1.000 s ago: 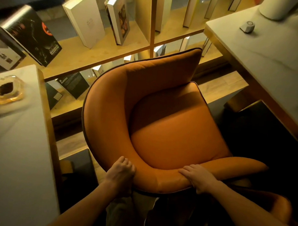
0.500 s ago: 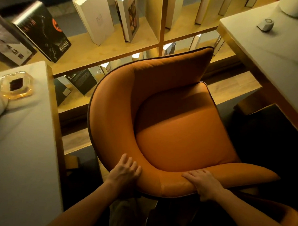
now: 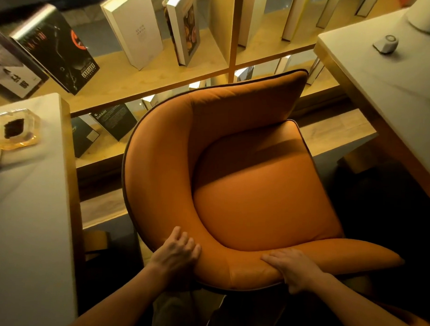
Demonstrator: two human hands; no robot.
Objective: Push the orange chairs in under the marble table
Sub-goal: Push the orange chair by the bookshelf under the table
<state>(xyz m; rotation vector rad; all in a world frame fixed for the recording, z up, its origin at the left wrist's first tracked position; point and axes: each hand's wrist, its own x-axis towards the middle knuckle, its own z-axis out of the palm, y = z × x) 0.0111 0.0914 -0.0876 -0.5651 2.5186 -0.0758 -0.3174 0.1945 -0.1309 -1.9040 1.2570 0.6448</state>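
1. Orange chair (image 3: 252,188) fills the centre of the frame, viewed from above. Curved backrest runs along the left and bottom of the frame; the seat's open front faces the upper right.
2. Left hand (image 3: 175,255) at bottom centre-left, laid on the outer curve of the backrest. Fingers (image 3: 182,237) together, bent over the top edge, pressed against the upholstery.
3. Right hand (image 3: 294,269) at bottom centre-right, on the top rim of the backrest. Fingers (image 3: 276,256) close together and lying along the rim, thumb tucked under the edge; the hand is clamped on the rim.
4. Marble desk (image 3: 392,88) at the upper right, pale top with a gold-toned edge. The chair sits beside it, near its corner, with no part of the seat under the top.
5. On that desk: a small grey device (image 3: 385,45) with a round face, and behind it the base of a white rounded object (image 3: 428,16), cut off by the frame edge.
6. Second pale desk (image 3: 24,217) along the left of the frame, carrying an amber glass ashtray (image 3: 14,129) with dark contents.
7. Lit wooden bookshelf (image 3: 148,80) across the top of the frame, behind the chair, with books standing tilted: a black-covered one (image 3: 57,47) at upper left, a white one (image 3: 133,28) beside it.
8. Floor under the desk at right is in deep shadow; detail not resolvable.
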